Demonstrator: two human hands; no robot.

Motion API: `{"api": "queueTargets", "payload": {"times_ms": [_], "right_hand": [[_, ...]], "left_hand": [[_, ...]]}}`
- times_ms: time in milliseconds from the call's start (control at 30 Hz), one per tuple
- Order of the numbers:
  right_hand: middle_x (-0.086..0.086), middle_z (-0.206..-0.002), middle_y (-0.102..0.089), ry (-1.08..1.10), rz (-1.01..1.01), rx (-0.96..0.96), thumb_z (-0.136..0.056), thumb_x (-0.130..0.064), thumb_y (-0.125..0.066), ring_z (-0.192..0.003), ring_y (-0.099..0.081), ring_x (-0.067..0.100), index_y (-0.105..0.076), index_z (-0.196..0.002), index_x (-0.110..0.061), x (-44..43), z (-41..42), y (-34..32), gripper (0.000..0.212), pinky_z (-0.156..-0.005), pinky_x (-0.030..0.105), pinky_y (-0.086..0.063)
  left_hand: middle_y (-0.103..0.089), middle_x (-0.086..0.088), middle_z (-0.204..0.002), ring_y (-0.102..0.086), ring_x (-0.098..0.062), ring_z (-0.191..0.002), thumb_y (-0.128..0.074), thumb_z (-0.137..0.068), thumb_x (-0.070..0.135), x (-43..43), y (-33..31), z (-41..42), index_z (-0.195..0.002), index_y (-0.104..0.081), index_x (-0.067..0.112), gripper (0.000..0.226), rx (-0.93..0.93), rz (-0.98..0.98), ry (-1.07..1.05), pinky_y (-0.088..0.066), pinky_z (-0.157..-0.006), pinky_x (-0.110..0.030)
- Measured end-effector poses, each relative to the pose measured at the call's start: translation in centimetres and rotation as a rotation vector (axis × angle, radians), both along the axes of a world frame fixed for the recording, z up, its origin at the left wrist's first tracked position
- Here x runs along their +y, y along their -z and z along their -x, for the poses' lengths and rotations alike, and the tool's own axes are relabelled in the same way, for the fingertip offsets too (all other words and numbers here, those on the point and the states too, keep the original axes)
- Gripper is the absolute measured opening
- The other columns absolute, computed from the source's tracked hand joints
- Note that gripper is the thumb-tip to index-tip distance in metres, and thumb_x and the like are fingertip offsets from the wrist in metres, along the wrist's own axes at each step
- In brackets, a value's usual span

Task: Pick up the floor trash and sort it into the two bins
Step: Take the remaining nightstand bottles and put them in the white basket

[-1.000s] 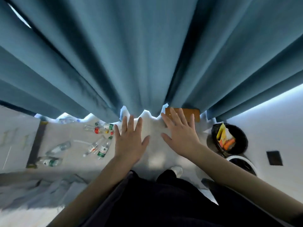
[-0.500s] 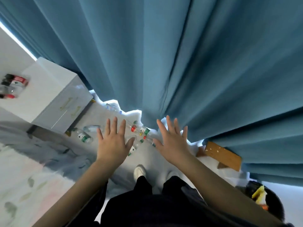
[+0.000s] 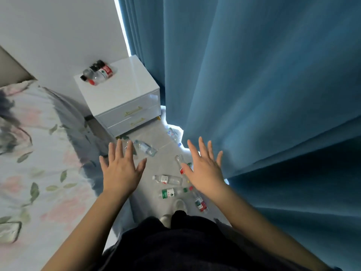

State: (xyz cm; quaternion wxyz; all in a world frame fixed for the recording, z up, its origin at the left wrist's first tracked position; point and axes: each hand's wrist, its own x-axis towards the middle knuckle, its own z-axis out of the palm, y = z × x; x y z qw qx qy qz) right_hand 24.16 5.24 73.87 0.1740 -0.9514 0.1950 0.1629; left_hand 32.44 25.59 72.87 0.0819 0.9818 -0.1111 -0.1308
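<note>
Far left: bed (image 3: 39, 173) with floral cover, not part of the job.

Upper left of centre: white nightstand (image 3: 125, 98) with a bundle of bottles (image 3: 97, 74) lying on top. Off the floor, so probably not the target; can't confirm.

Centre-left: left hand (image 3: 121, 173). Hovers palm down over the floor, fingers straight and spread wide, grips nothing. Reads as pre-reach, not a grasp.

Just above its fingertips: nightstand-side bottle (image 3: 145, 148), on its side near the nightstand foot.

Centre: the trash itself, plastic bottles scattered flat on the pale floor strip between bed and curtain.
- curtain-edge bottle (image 3: 172, 133), up against the hem
- clear bottle (image 3: 168, 179) and green-label bottle (image 3: 169, 193), near each other mid-strip
- white shoe (image 3: 179, 204), just below the green-label bottle
- half-hidden bottle (image 3: 179, 160), partly behind the right thumb
- red-label bottle (image 3: 199, 203), lowest in frame, beside the right wrist

Centre-right: right hand (image 3: 205, 173). Same posture, fingers straight and splayed, empty, above the floor beside the curtain hem.

Right half: blue curtain (image 3: 273, 94). Hem drapes onto the floor and could hide more bottles; worth checking.

Bins: neither in frame. Nothing picked up yet, so every bottle needs carrying out of this view. Nearest candidates by position: clear bottle and green-label bottle, between the two hands.
</note>
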Motion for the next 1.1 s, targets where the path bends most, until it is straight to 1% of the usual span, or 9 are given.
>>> {"api": "queueTargets", "payload": {"times_ms": [100,200,367,533,700,800,900,1000,1100], "right_hand": [[0.003,-0.161,0.013,-0.112,0.039,0.007,-0.097,-0.048,-0.039,-0.146,0.015,0.031,0.001,-0.153,-0.032,-1.2,-3.8,-0.2,0.07,-0.114,0.06,0.006],[0.003,-0.16,0.015,-0.2,0.063,-0.003,-0.098,-0.048,-0.038,-0.146,0.017,0.031,0.001,-0.153,-0.032,-1.2,-7.7,-0.7,0.07,-0.114,0.061,0.007],[0.002,-0.16,0.015,-0.292,0.073,-0.005,-0.098,-0.049,-0.037,-0.146,0.017,0.029,0.002,-0.152,-0.032,0.6,-13.7,-0.4,0.068,-0.114,0.059,0.007],[0.001,-0.16,0.015,-0.366,0.057,0.041,-0.099,-0.048,-0.036,-0.146,0.018,0.028,0.003,-0.152,-0.032,4.1,-22.5,0.7,0.068,-0.114,0.057,0.007],[0.003,-0.16,0.014,-0.427,0.084,0.132,-0.098,-0.046,-0.038,-0.146,0.014,0.029,0.002,-0.152,-0.032,8.0,-35.2,2.7,0.069,-0.113,0.059,0.006],[0.004,-0.16,0.014,-0.461,0.122,0.173,-0.097,-0.043,-0.041,-0.146,0.014,0.031,0.001,-0.152,-0.032,9.5,-43.7,5.7,0.07,-0.113,0.06,0.005],[0.005,-0.16,0.015,-0.48,0.141,0.243,-0.099,-0.039,-0.041,-0.146,0.015,0.034,0.003,-0.152,-0.031,10.7,-51.8,10.6,0.07,-0.112,0.063,-0.001],[0.006,-0.16,0.017,-0.46,0.121,0.327,-0.099,-0.035,-0.042,-0.146,0.015,0.035,0.004,-0.152,-0.031,12.4,-58.7,16.2,0.071,-0.111,0.065,-0.008],[0.006,-0.159,0.019,-0.466,0.102,0.385,-0.096,-0.027,-0.045,-0.145,0.014,0.037,0.005,-0.152,-0.031,14.5,-63.5,21.1,0.074,-0.111,0.065,-0.012]], "left_hand": [[-0.006,-0.009,-0.16,0.003,-0.028,-0.147,-0.036,-0.094,0.055,-0.1,0.2,-1.5,-0.151,-0.016,0.021,0.07,0.001,0.021,-0.104,-0.007,-0.114,-0.056],[-0.005,-0.009,-0.16,0.004,-0.028,-0.147,-0.035,-0.094,0.056,0.3,0.6,-2.9,-0.151,-0.014,0.021,0.07,0.029,0.027,-0.186,-0.006,-0.115,-0.056],[-0.004,-0.009,-0.16,0.004,-0.029,-0.147,-0.031,-0.094,0.057,1.8,1.9,-7.2,-0.152,-0.013,0.022,0.07,0.057,0.019,-0.248,-0.007,-0.115,-0.056],[0.0,-0.007,-0.16,0.007,-0.027,-0.147,-0.03,-0.094,0.057,3.9,3.9,-15.5,-0.152,-0.009,0.022,0.071,0.108,0.012,-0.242,-0.006,-0.116,-0.054],[0.002,-0.006,-0.16,0.008,-0.027,-0.146,-0.031,-0.095,0.057,6.9,6.2,-27.7,-0.152,-0.008,0.023,0.07,0.195,-0.019,-0.185,-0.006,-0.115,-0.056],[0.003,-0.007,-0.16,0.009,-0.028,-0.146,-0.029,-0.095,0.058,8.9,8.9,-36.4,-0.152,-0.006,0.022,0.071,0.209,-0.06,-0.147,-0.005,-0.115,-0.056],[0.006,-0.008,-0.16,0.01,-0.029,-0.146,-0.031,-0.096,0.055,10.4,12.9,-44.7,-0.152,0.001,0.021,0.073,0.231,-0.125,-0.107,-0.003,-0.115,-0.056],[0.002,-0.008,-0.159,0.005,-0.03,-0.146,-0.04,-0.094,0.05,11.7,17.4,-51.9,-0.151,0.002,0.019,0.077,0.205,-0.195,-0.091,-0.009,-0.115,-0.055],[-0.002,-0.009,-0.158,0.001,-0.03,-0.145,-0.046,-0.093,0.046,13.0,21.4,-57.6,-0.151,0.0,0.018,0.079,0.184,-0.213,-0.096,-0.012,-0.114,-0.055]]}}
